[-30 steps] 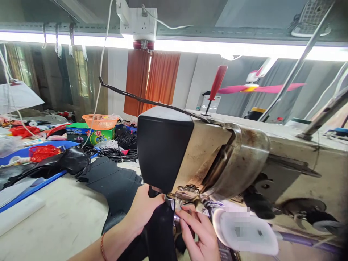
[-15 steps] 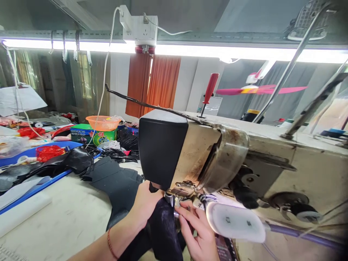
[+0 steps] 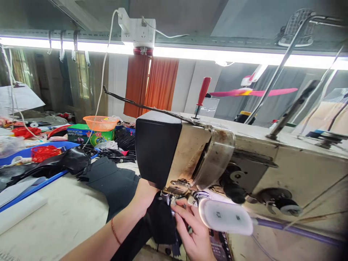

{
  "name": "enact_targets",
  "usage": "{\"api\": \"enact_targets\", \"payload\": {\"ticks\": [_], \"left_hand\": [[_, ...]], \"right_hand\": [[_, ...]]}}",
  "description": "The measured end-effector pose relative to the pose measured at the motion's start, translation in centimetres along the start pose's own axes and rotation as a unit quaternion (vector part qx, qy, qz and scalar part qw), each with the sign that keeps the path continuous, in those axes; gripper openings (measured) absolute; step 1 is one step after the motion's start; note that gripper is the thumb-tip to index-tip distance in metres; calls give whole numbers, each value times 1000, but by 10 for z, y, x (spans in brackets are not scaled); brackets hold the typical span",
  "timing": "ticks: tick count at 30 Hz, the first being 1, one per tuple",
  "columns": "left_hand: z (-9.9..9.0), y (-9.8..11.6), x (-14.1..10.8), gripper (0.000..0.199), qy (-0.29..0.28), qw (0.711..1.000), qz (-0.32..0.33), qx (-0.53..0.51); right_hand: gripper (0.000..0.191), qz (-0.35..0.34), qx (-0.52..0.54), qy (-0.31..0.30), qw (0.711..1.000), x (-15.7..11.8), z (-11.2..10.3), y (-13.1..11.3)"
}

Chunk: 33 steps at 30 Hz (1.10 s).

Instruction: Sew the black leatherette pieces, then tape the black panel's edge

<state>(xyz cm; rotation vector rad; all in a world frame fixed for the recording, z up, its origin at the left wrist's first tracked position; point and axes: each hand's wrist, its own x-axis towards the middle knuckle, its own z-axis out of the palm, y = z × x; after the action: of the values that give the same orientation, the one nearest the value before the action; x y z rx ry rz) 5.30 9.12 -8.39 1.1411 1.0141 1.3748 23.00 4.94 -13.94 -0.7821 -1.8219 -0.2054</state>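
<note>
left hand (image 3: 146, 195) lying against black material (image 3: 162, 222), grip hidden, can't tell; right hand (image 3: 194, 228) half-curling, hold unclear; fingertips (image 3: 174, 210) crowding sewing machine (image 3: 191, 145), maybe risking pinches by slipping.

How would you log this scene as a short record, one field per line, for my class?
Left hand: at the black material, below the machine's black cover; fingertips hidden
Right hand: fingers bent, beside the metal parts under the machine head
Machine: red screwdriver upright on top
Lamp: lit, near the right hand
Background: orange basket on green box
</note>
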Motion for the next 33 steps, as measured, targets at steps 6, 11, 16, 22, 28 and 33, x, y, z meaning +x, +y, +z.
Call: {"api": "enact_targets", "payload": {"ticks": [6, 11, 16, 22, 28, 33], "left_hand": [[3, 0, 6, 38, 5, 997, 78, 19], [-3, -6, 17, 38, 2, 991, 114, 77], [-18, -31, -29, 22, 121, 919, 305, 217], [-19, -37, -69, 30, -1, 687, 578, 441], [-24, -19, -56, 29, -46, 685, 578, 441], [-29, -17, -51, 28, -88, 694, 555, 450]], "right_hand": [[21, 3, -2, -2, 1000, -1, 1, 1], [22, 11, 9, 1, 1000, 1, 0, -1], [22, 16, 11, 8, 1000, 3, 1, -3], [22, 6, 24, 4, 1000, 3, 1, -3], [22, -19, -11, 7, 1000, 3, 0, 0], [23, -39, -37, 6, 999, 6, 0, -1]]}}
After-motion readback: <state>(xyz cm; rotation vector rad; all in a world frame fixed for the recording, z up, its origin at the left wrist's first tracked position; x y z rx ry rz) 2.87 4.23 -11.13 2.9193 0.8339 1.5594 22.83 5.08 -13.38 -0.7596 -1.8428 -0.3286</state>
